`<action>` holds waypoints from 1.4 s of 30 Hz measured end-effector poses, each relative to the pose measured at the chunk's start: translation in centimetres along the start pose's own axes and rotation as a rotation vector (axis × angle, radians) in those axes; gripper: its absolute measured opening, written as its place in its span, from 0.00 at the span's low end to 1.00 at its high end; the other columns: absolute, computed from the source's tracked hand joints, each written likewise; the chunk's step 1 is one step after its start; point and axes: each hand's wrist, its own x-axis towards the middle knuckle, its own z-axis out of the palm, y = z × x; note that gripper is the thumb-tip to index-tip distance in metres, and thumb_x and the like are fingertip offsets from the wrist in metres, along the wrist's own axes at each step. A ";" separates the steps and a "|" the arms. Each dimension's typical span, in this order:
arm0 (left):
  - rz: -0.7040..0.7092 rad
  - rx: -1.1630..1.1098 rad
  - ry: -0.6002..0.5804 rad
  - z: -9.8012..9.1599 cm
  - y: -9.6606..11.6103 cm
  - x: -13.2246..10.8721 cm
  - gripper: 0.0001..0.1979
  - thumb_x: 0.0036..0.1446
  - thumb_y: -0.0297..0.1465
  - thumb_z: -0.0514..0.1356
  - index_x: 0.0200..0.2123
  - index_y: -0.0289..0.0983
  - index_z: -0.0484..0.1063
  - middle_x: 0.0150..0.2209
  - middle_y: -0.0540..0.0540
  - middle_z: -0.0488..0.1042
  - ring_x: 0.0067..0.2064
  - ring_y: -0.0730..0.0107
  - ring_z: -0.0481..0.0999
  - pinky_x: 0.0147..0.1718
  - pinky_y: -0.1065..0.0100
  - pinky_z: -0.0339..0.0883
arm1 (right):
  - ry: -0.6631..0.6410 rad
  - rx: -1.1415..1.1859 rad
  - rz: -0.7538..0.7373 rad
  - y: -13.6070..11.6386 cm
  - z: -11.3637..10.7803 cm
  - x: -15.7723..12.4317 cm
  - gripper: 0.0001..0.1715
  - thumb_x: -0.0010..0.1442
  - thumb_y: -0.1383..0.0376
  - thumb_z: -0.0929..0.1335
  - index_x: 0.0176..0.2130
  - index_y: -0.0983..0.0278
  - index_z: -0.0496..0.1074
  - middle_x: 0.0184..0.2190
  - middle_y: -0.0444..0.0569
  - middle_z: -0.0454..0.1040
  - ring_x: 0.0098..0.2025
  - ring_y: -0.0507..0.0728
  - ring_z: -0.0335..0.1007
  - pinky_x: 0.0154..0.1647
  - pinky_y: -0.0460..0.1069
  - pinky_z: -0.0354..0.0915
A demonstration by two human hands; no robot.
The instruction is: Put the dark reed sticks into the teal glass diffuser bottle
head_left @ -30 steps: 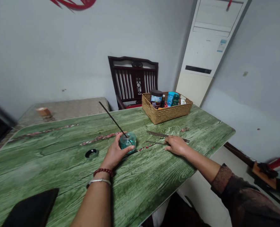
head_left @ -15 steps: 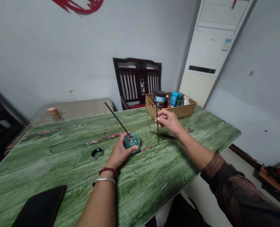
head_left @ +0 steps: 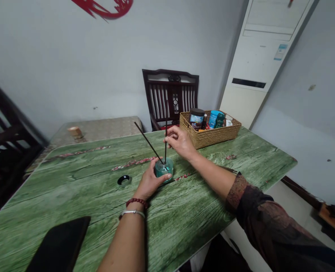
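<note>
A small glass reed diffuser bottle with blue-green liquid stands on the green table. My left hand is wrapped around its left side, thumb across the front. One dark reed stick leans out of its mouth to the upper left. Above the bottle, my right hand pinches a second dark reed stick, held nearly upright with its lower end at the bottle's mouth. More dark sticks lie on the table, partly hidden behind my right forearm. A black ring-shaped cap lies left of the bottle.
A wicker basket with jars and bottles stands at the back right. A dark flat object lies at the front left of the green table. Behind are a dark wooden chair and a lower surface with a small orange-brown object.
My right hand has moved left with its reed stick, from beside the basket to over the bottle's mouth. My left hand keeps its hold on the bottle. The view has shifted slightly.
</note>
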 end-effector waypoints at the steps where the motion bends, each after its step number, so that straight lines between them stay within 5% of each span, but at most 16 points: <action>1: 0.004 0.004 0.000 0.0 0.0 0.0 0.39 0.45 0.44 0.67 0.58 0.37 0.60 0.55 0.38 0.70 0.54 0.52 0.73 0.57 0.51 0.63 | -0.009 -0.043 0.010 0.4 0.4 -0.2 0.06 0.56 0.67 0.68 0.36 0.62 0.67 0.25 0.37 0.72 0.25 0.49 0.69 0.29 0.45 0.68; 8: -0.018 0.028 0.010 0.0 -0.2 0.1 0.41 0.44 0.45 0.67 0.59 0.38 0.59 0.57 0.37 0.69 0.57 0.48 0.71 0.57 0.48 0.62 | -0.133 -0.282 0.009 1.0 0.3 -2.2 0.07 0.55 0.69 0.71 0.37 0.63 0.73 0.31 0.42 0.76 0.36 0.52 0.74 0.41 0.47 0.67; 14: -0.022 -0.007 -0.029 0.0 0.0 0.1 0.39 0.45 0.45 0.67 0.59 0.38 0.60 0.55 0.38 0.72 0.55 0.51 0.73 0.57 0.50 0.63 | -0.034 -0.612 -0.005 1.5 -7.7 -6.1 0.09 0.61 0.67 0.67 0.41 0.63 0.76 0.37 0.47 0.78 0.40 0.54 0.73 0.45 0.48 0.64; 19: -0.007 0.000 0.005 -0.1 0.2 0.2 0.38 0.44 0.44 0.67 0.58 0.39 0.62 0.53 0.39 0.73 0.53 0.51 0.74 0.56 0.49 0.64 | -0.147 -1.038 0.203 3.9 -12.4 -11.5 0.15 0.65 0.66 0.64 0.49 0.62 0.75 0.42 0.51 0.76 0.44 0.57 0.72 0.46 0.48 0.61; 27: -0.003 0.015 0.014 -0.2 1.1 0.1 0.36 0.44 0.44 0.68 0.56 0.39 0.64 0.52 0.39 0.74 0.52 0.50 0.75 0.54 0.49 0.66 | -0.330 -1.293 0.379 5.6 -12.7 -14.8 0.20 0.67 0.65 0.62 0.56 0.59 0.70 0.46 0.55 0.72 0.49 0.59 0.69 0.47 0.49 0.60; 42: -0.013 0.021 0.004 -0.2 0.8 0.1 0.38 0.44 0.45 0.68 0.56 0.39 0.62 0.52 0.39 0.74 0.52 0.50 0.75 0.55 0.50 0.65 | -0.311 -1.293 0.314 5.2 -12.5 -15.5 0.15 0.65 0.61 0.65 0.50 0.61 0.73 0.44 0.53 0.72 0.48 0.59 0.69 0.46 0.48 0.60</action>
